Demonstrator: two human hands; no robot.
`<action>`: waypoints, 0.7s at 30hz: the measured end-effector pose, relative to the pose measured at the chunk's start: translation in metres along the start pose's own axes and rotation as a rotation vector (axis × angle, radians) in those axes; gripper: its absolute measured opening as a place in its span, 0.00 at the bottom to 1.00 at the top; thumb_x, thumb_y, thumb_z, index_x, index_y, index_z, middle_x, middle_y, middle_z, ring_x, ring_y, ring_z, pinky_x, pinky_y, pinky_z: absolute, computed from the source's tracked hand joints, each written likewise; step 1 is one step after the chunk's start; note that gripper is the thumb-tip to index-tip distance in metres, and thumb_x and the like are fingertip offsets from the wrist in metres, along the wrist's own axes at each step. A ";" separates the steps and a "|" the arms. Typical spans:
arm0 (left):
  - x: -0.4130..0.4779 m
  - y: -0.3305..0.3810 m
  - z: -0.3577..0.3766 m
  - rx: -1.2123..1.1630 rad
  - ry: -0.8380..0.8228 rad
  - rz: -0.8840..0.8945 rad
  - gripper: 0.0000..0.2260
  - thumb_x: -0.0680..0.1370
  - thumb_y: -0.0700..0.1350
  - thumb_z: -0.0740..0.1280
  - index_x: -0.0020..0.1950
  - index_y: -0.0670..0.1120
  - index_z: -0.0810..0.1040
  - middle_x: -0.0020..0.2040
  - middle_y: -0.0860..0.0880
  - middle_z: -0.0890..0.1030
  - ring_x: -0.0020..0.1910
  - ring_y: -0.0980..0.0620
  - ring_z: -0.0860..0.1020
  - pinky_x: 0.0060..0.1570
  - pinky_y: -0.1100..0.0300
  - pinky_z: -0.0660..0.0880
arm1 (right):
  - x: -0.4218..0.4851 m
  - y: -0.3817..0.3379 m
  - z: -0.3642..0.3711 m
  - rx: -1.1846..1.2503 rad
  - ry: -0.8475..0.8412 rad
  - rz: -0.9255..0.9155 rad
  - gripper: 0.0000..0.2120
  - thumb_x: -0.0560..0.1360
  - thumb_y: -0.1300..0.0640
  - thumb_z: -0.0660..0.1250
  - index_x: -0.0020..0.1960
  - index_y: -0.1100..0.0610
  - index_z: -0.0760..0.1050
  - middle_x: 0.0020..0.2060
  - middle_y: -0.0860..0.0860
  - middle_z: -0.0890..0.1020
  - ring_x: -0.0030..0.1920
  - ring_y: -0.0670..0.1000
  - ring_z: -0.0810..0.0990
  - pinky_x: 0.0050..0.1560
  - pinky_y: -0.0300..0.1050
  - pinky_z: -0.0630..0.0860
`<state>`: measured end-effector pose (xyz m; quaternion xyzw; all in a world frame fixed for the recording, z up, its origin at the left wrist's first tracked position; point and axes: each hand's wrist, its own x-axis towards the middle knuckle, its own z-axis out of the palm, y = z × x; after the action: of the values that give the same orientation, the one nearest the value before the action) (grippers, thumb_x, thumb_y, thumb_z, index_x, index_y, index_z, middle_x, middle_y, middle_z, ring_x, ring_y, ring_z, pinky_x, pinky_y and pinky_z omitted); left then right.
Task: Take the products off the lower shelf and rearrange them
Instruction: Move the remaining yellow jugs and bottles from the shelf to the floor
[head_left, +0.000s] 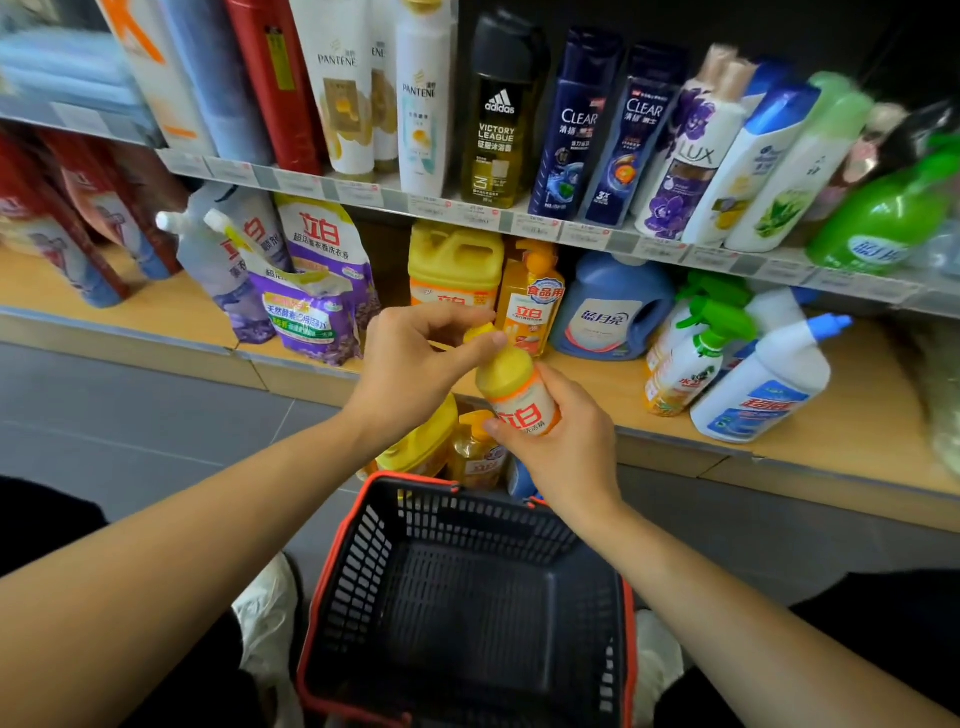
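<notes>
Head camera, and Bo asks: what are the two hands holding?

Lin: One yellow bottle (511, 387). The right hand (561, 441) is wrapped round its fat middle, over the orange label. The left hand (410, 364) pinches the yellow cap on top with curled fingers. The bottle is up in the air, tipped a bit. It is in front of the lower shelf (857, 441) and above the far end of the basket (332, 561).

Bo: Is it hard to hold?

Lin: I don't think so. It is small and looks like hard plastic, so it should not squash. If it is full of soap, it will be a bit heavy for its size. The sides look smooth and could slip, so the middle is the best place to grab. I would not carry it by the cap alone, because the cap might turn.

Bo: What is in the basket?

Lin: Inside I only see its own black grid floor. Just past its far rim sit a yellow tub (423, 441) and a small gold bottle (475, 457). I think they are on the floor, not in the basket.

Bo: And on the shelf?

Lin: Purple pouches (317, 306), a yellow jug (454, 265), a blue jug (613, 312) and a green spray bottle (691, 358). The pouches look floppy. The jugs look heavy, but they have handles.
</notes>
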<state>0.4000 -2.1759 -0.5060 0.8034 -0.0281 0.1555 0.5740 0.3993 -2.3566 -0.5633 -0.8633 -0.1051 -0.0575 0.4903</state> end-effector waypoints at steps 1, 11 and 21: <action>0.001 0.000 0.000 -0.020 -0.014 -0.012 0.15 0.75 0.48 0.75 0.58 0.42 0.85 0.52 0.47 0.87 0.51 0.44 0.85 0.51 0.42 0.82 | 0.000 0.000 0.000 0.071 -0.036 0.012 0.30 0.67 0.48 0.80 0.67 0.49 0.76 0.51 0.47 0.83 0.52 0.48 0.81 0.49 0.48 0.80; 0.009 0.000 -0.011 -0.226 -0.244 -0.054 0.14 0.81 0.35 0.66 0.67 0.39 0.79 0.59 0.40 0.84 0.61 0.46 0.82 0.60 0.54 0.80 | 0.008 0.001 -0.002 0.585 -0.460 0.268 0.26 0.70 0.51 0.77 0.64 0.53 0.72 0.55 0.52 0.85 0.56 0.55 0.84 0.58 0.59 0.80; 0.006 -0.003 -0.017 -0.300 -0.114 -0.112 0.10 0.82 0.40 0.66 0.58 0.40 0.84 0.53 0.45 0.87 0.53 0.49 0.85 0.50 0.57 0.82 | 0.005 -0.006 0.001 0.659 -0.513 0.265 0.21 0.72 0.55 0.75 0.63 0.55 0.76 0.56 0.54 0.85 0.57 0.56 0.84 0.56 0.51 0.81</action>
<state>0.4029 -2.1586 -0.5021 0.7166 -0.0387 0.0718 0.6927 0.4027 -2.3516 -0.5576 -0.6533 -0.1245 0.2586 0.7006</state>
